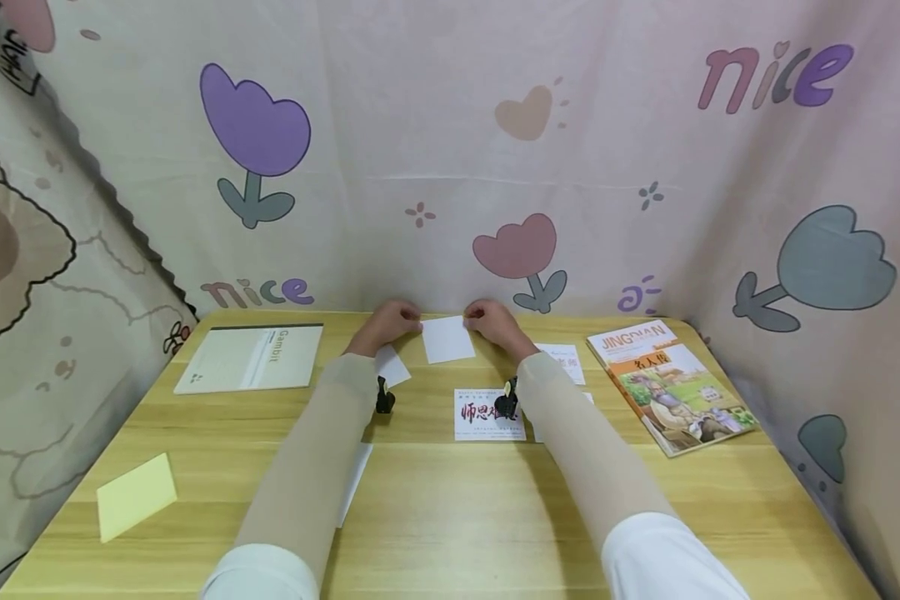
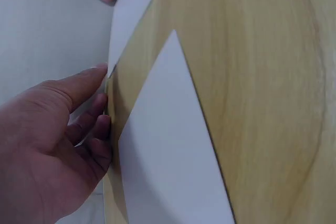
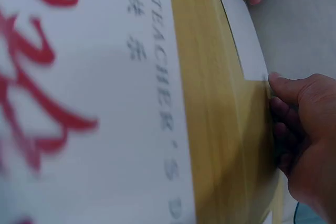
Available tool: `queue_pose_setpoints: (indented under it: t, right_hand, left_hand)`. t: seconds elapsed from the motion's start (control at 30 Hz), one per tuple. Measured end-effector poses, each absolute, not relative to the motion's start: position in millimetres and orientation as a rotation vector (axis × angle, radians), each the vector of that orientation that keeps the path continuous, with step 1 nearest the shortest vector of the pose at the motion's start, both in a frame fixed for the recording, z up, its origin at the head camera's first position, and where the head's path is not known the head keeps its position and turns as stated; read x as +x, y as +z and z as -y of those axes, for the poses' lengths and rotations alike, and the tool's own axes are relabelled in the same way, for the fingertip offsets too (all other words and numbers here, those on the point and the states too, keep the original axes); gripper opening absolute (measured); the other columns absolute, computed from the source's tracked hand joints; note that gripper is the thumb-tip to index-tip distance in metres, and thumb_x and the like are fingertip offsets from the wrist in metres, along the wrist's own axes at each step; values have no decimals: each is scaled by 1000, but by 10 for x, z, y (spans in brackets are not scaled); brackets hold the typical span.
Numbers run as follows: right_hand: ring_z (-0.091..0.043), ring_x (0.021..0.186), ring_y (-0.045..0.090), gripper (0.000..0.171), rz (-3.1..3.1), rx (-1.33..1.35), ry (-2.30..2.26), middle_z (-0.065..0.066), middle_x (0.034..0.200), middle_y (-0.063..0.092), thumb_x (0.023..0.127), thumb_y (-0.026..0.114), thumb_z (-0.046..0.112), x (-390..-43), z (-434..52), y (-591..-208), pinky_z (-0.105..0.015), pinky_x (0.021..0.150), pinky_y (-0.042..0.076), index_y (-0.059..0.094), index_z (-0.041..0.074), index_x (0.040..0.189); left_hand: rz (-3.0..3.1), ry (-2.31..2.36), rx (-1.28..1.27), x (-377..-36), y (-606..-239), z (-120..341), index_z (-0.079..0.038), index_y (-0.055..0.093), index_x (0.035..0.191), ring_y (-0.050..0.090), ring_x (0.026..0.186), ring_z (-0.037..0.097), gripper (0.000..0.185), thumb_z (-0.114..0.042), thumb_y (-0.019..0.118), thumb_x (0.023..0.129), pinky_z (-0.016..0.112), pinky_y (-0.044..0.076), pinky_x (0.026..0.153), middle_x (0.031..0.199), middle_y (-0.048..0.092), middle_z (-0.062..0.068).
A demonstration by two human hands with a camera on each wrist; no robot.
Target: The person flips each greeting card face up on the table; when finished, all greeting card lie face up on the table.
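Note:
At the far edge of the wooden table, both hands hold a small blank white card. My left hand pinches its left corner and my right hand pinches its right corner. In the left wrist view, the left hand has thumb and fingers closed at the card's corner, and a second white card lies flat beside it. In the right wrist view, the right hand grips the card's near corner.
A white card with red characters lies between my forearms. A grey Gambit notebook sits at the left, a yellow paper at the front left and an illustrated book at the right. Printed cloth walls in the table.

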State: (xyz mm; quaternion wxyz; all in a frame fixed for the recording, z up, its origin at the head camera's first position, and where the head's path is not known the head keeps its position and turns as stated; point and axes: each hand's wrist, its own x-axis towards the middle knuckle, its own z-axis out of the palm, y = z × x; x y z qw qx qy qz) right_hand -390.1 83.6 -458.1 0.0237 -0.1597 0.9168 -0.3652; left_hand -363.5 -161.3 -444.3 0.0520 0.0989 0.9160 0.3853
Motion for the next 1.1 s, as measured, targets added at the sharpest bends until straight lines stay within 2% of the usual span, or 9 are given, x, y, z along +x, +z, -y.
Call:
queue_pose_setpoints:
  t: [0.2, 0.5, 0.73, 0.93, 1.1]
  right_hand:
    - [-22, 104, 55, 25, -2876, -466, -1075, -5, 113, 63, 91, 66, 22, -3889, -757, -4613, -39, 96, 43, 67, 10, 113]
    - [-23, 106, 54, 23, -2871, -417, -1078, -5, 115, 62, 92, 64, 21, -3858, -721, -4594, -40, 97, 42, 67, 10, 112]
    - [-23, 99, 53, 21, -2829, -380, -1085, -6, 109, 61, 91, 65, 20, -3875, -698, -4571, -38, 91, 44, 66, 9, 109]
    - [-24, 96, 52, 22, -2809, -336, -1086, -6, 106, 61, 89, 67, 20, -3866, -684, -4544, -38, 89, 43, 65, 9, 108]
    - [-23, 93, 52, 22, -2785, -327, -1158, -6, 103, 61, 88, 68, 19, -3877, -683, -4565, -37, 87, 43, 64, 9, 107]
  left_hand:
    - [-2803, 1119, 298, -3647, -4457, 1496, 1, 64, 116, 53, 104, 27, 35, -17, 70, 87, 40, 43, 93, 116, 61, 15]
    - [-2825, 1054, 233, -3679, -4488, 1429, -3, 64, 114, 53, 103, 25, 32, -19, 70, 87, 38, 43, 94, 114, 61, 11]
    - [-2799, 1048, 215, -3703, -4492, 1427, -4, 63, 112, 52, 97, 23, 29, -18, 70, 87, 36, 45, 88, 109, 60, 10]
    - [-2775, 1049, 261, -3696, -4474, 1448, -2, 59, 114, 50, 98, 24, 32, -16, 70, 87, 36, 43, 89, 112, 57, 12]
    - [-2784, 1050, 281, -3694, -4482, 1449, -1, 58, 113, 48, 94, 23, 32, -14, 71, 86, 34, 42, 86, 107, 56, 12]
